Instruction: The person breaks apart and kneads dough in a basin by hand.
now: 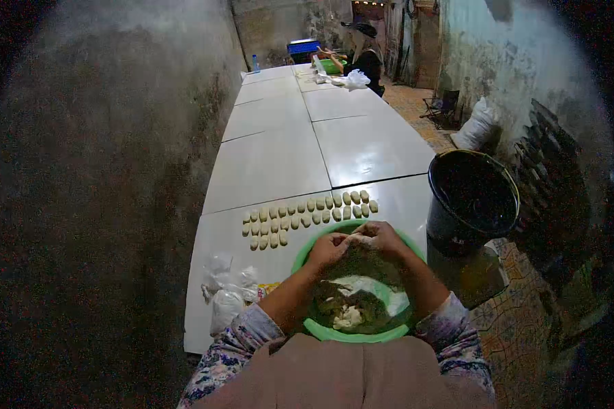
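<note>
A green basin (pixel 305 322) stands at the near end of the table, holding white flour (pixel 355 285) and a lump of pale dough (pixel 348 317). Above its far side my left hand (pixel 329 248) and my right hand (pixel 382 238) meet with fingers bent inward. They pinch a small pale piece of dough (pixel 360 240), mostly covered by the fingers. Just beyond the basin, small oval dough pieces (pixel 295 221) lie on the white table in three rows, the nearest row shorter.
Clear plastic bags of white powder (pixel 226 307) and a yellow-red packet (pixel 266 291) lie left of the basin. A large black bucket (pixel 457 218) stands at the right. Another person (pixel 367 58) works at the table's far end by a green basin (pixel 331 66). A white sack (pixel 477 126) leans on the right wall.
</note>
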Tool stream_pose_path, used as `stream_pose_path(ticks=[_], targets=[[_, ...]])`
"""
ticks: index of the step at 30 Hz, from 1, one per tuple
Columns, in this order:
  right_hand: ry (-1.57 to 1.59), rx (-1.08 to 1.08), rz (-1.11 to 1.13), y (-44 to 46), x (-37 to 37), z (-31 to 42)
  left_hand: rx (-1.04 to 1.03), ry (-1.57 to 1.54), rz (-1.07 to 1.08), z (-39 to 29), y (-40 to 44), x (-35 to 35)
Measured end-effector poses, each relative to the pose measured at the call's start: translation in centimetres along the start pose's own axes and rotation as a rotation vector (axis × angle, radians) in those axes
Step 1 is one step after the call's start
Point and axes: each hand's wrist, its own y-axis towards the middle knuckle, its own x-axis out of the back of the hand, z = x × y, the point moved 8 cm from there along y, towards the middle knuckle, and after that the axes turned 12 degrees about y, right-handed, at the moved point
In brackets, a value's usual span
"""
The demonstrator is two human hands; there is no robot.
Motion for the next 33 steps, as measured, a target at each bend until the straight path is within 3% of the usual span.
stream_pose_path(ticks=[4, 7, 9, 13, 22, 24, 26, 27, 33], targets=[[-0.236, -0.014, -0.051, -0.4, 0.5, 1.4, 0.047, -0.08, 0.016, -0.3, -0.4, -0.1], [-0.2, 0.053, -0.026, -0.6, 0.4, 1.8, 0.052, -0.16, 0.037, -0.5, -0.5, -0.2], [-0.013, -0.055, -0.062, -0.4, 0.6, 0.6, 0.034, -0.19, -0.017, -1.0, -0.8, 0.3], [-0.098, -0.033, -0.068, -0.2, 0.7, 0.8, -0.055, -0.193, -0.044, -1.7, -0.8, 0.5], [-0.058, -0.023, -0.077, -0.5, 0.5, 1.1, 0.077, -0.291, 0.04, -0.2, -0.8, 0.1], [-0.069, -0.045, -0.071, -0.6, 0.6, 1.4, 0.032, -0.514, -0.036, -0.1, -0.6, 0.2], [0.114, -0.124, -0.038, -0.9, 0.2, 1.8, 0.056, -0.45, -0.095, 1.0, 0.0, 0.4], [0.11, -0.007, 0.045, -0.4, 0.0, 2.4, 0.084, -0.388, -0.149, 1.5, 0.0, 0.8], [0.005, 0.076, 0.076, -0.5, 0.6, 2.7, 0.063, -0.437, -0.096, -0.1, -0.6, 1.2]])
